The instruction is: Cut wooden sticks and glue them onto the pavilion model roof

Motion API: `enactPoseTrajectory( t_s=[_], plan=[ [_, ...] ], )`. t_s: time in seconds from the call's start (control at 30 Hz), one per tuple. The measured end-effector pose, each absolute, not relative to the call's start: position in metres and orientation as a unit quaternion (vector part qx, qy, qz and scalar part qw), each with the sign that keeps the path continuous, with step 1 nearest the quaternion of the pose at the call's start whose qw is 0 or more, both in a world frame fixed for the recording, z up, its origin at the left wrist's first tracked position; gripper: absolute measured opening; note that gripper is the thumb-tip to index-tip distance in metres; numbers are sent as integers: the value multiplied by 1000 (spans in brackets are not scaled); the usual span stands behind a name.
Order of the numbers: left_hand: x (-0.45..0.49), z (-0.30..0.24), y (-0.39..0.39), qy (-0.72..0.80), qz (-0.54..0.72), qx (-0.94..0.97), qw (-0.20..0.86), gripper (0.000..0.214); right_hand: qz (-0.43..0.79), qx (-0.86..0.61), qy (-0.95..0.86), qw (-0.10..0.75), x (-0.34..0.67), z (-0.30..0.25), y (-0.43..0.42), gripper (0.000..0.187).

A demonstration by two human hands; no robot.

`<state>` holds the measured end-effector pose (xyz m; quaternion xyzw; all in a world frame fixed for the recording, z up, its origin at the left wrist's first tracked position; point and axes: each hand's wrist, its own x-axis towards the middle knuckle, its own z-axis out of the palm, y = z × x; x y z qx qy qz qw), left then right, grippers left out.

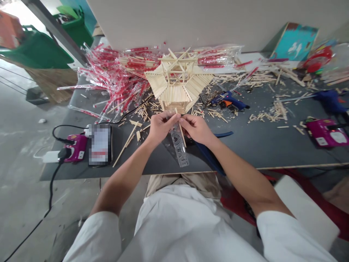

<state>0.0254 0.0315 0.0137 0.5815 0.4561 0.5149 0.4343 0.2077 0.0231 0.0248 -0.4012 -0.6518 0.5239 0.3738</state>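
My left hand (161, 127) and my right hand (196, 129) meet over the dark table, their fingertips pinching a thin wooden stick (181, 133) that slants downward. A transparent plastic ruler (179, 147) lies just below my fingers, and I cannot tell whether it rests on the table or is held. Just beyond my hands stands a pavilion model (178, 87) built from pale wooden sticks, with a flared roof and an open frame on top. Loose stick pieces (141, 112) are scattered near my left hand.
A blue glue gun (229, 101) lies right of the model, and another (329, 102) sits at the far right. Magenta devices (75, 147) (324, 133) and a blurred phone (100, 145) lie on the table. Red-and-clear wrappers (114, 80) pile behind. Green bins (36, 51) stand beyond the table.
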Motion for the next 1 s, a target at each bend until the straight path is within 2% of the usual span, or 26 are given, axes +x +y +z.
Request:
enactPoseTrajectory(
  t_s=[0.2, 0.5, 0.77, 1.0],
  plan=[
    [27, 16, 29, 450, 524, 565, 452, 37, 538, -392, -646, 374, 208, 24, 23, 45],
    [26, 14, 35, 447, 536, 500, 513, 41, 636, -386, -552, 376, 202, 30, 21, 49],
    [22, 12, 43, 468, 578, 480, 466, 43, 616, -391, -571, 377, 200, 25, 21, 38],
    [28, 10, 39, 462, 599, 469, 456, 42, 632, -412, -538, 376, 198, 29, 20, 21]
  ],
)
